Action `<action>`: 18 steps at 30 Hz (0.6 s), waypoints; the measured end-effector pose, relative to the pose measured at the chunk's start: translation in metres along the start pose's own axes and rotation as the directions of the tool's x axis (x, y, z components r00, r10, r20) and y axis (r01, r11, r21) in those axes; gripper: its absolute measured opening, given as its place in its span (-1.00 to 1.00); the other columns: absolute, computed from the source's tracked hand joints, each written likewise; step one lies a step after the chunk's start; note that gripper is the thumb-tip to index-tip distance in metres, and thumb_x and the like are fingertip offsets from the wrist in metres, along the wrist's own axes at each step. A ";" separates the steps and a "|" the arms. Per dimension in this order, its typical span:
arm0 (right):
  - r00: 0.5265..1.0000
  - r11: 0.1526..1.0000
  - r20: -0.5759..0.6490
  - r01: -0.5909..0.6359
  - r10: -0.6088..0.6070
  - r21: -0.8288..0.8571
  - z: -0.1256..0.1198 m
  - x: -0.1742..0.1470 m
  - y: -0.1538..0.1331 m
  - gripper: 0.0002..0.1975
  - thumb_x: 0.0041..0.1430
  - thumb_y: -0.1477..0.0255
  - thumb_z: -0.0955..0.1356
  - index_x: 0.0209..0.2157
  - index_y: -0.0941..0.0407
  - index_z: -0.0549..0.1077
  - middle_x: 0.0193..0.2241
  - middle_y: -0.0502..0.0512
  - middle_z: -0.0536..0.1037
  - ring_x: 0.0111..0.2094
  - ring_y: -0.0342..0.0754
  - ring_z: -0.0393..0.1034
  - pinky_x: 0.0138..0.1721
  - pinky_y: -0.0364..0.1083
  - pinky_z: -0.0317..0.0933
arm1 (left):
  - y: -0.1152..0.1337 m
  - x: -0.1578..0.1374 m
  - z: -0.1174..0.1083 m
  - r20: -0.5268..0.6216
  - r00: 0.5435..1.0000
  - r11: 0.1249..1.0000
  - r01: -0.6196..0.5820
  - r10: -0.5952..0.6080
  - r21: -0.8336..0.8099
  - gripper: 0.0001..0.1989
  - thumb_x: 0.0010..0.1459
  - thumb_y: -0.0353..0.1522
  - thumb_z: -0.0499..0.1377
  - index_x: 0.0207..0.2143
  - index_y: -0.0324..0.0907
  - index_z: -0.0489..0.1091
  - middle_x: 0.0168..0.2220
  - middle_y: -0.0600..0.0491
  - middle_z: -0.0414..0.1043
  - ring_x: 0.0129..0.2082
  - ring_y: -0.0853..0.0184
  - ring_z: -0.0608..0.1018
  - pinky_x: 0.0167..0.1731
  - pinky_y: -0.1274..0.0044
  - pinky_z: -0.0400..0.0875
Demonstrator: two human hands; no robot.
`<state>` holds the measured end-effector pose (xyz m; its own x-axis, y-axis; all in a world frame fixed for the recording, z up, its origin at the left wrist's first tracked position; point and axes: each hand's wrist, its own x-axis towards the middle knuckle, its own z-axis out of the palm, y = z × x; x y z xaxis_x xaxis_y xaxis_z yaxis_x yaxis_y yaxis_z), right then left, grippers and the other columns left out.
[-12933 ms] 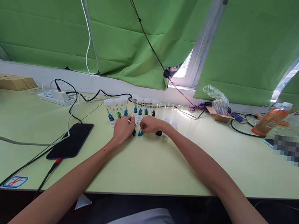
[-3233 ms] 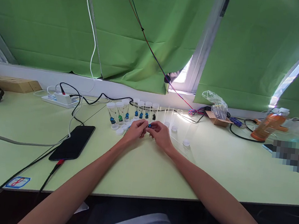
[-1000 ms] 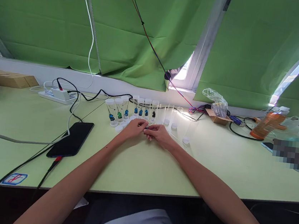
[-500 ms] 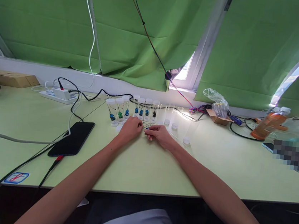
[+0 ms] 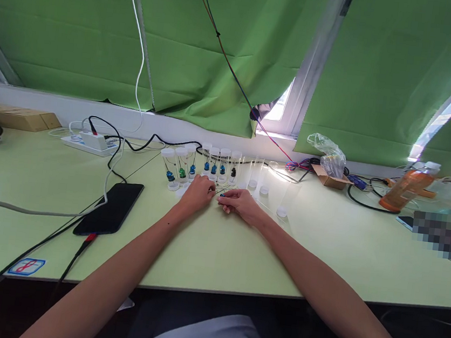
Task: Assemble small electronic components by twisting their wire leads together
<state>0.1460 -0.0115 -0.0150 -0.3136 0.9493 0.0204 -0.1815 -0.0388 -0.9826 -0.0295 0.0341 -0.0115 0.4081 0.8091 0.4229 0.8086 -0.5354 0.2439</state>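
In the head view, my right hand (image 5: 238, 201) pinches a small blue piece (image 5: 222, 195) between thumb and fingertips, just above the table. My left hand (image 5: 199, 190) is closed close beside it, its fingertips curled; what they hold is too small to make out. Thin dark strands (image 5: 220, 188) show between the two hands. Behind them stand several clear capped tubes, among them one with a green piece (image 5: 182, 173), one with a blue piece (image 5: 170, 176) and one with a black piece (image 5: 233, 172). Several clear tubes without coloured pieces, such as this tube (image 5: 287, 200), stand to the right.
A black phone (image 5: 110, 209) with a cable lies left of my arm. Further back are a white power strip (image 5: 90, 144) and loose cords. At right stand a small cardboard box (image 5: 330, 179) with a plastic bag and a tilted orange bottle (image 5: 407, 191). Green curtain (image 5: 230, 55) hangs behind.
Both hands keep almost the same place and grip. The whole view has shifted very slightly; the tubes stand as before.
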 end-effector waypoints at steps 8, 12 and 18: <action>0.999 0.999 0.041 -0.025 0.027 -0.039 -0.001 0.000 0.001 -0.63 -0.28 0.30 0.60 -0.46 0.25 0.55 -0.53 0.07 0.54 -0.58 -0.25 0.31 -0.50 -0.17 0.25 | 0.002 0.004 0.004 0.069 0.998 1.000 -0.014 0.012 0.019 -0.81 0.13 -0.39 0.08 -0.43 -0.19 0.49 -0.32 -0.13 0.42 -0.18 0.10 0.36 -0.17 0.31 0.26; 0.998 0.998 0.044 -0.041 0.043 -0.050 -0.001 -0.001 0.000 -0.64 -0.28 0.30 0.60 -0.48 0.25 0.55 -0.54 0.06 0.53 -0.58 -0.25 0.30 -0.51 -0.17 0.24 | 0.002 0.006 0.005 0.085 0.996 0.999 -0.013 0.009 0.051 -0.80 0.15 -0.42 0.05 -0.44 -0.21 0.46 -0.33 -0.13 0.42 -0.20 0.12 0.35 -0.18 0.33 0.25; 0.997 0.997 0.056 -0.048 0.052 -0.065 0.000 -0.002 -0.001 -0.64 -0.28 0.29 0.60 -0.49 0.25 0.55 -0.58 0.03 0.50 -0.59 -0.24 0.30 -0.51 -0.17 0.24 | 0.002 0.005 0.005 0.077 0.997 0.999 -0.020 0.017 0.049 -0.80 0.15 -0.44 0.06 -0.47 -0.19 0.44 -0.34 -0.11 0.41 -0.20 0.11 0.36 -0.21 0.34 0.24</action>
<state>0.1471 -0.0130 -0.0142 -0.3746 0.9270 -0.0200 -0.1050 -0.0638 -0.9924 -0.0237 0.0390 -0.0134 0.4528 0.8163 0.3585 0.8198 -0.5393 0.1924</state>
